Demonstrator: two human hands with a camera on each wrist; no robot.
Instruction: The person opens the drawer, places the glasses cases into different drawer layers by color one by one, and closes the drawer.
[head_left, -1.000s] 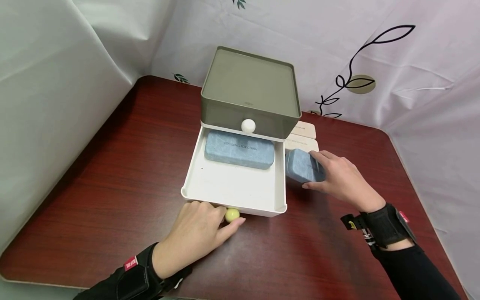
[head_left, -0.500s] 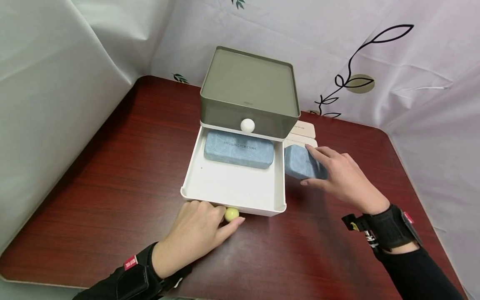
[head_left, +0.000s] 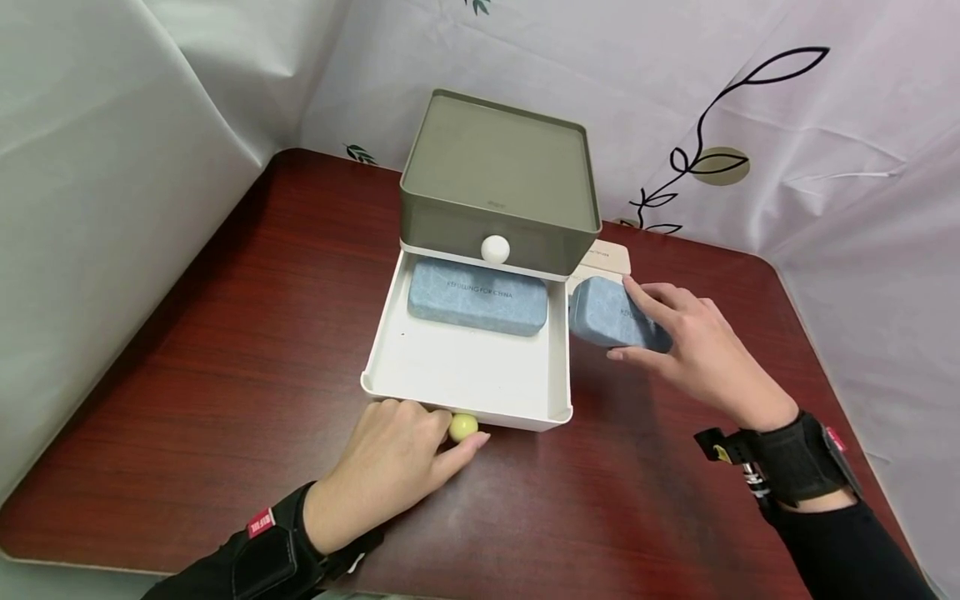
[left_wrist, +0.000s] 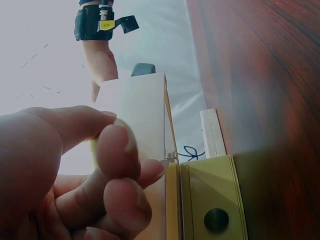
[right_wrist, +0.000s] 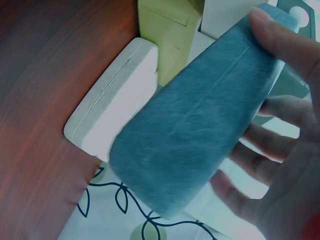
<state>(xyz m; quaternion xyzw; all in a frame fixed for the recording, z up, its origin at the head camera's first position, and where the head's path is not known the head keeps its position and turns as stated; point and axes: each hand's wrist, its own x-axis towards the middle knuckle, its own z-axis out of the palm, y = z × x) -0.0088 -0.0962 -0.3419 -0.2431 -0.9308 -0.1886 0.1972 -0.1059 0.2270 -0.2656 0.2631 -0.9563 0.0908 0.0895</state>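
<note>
Head view: lower centre, the left hand [head_left: 390, 467] pinches the yellow knob [head_left: 462, 427] of the pulled-out drawer [head_left: 450, 371]; right of centre, the right hand [head_left: 697, 354] grips a blue glasses case [head_left: 603, 312] just beside the drawer's right wall. A slackened grip could drop it; held low, it could knock that wall. Inside, a second blue case [head_left: 480, 310] reads "REFUELING FOR CHINA". Left wrist view: curled fingers mostly hide the knob. Right wrist view: no legible lettering on the gripped case; a cream case [right_wrist: 112, 100] lies left.
</note>
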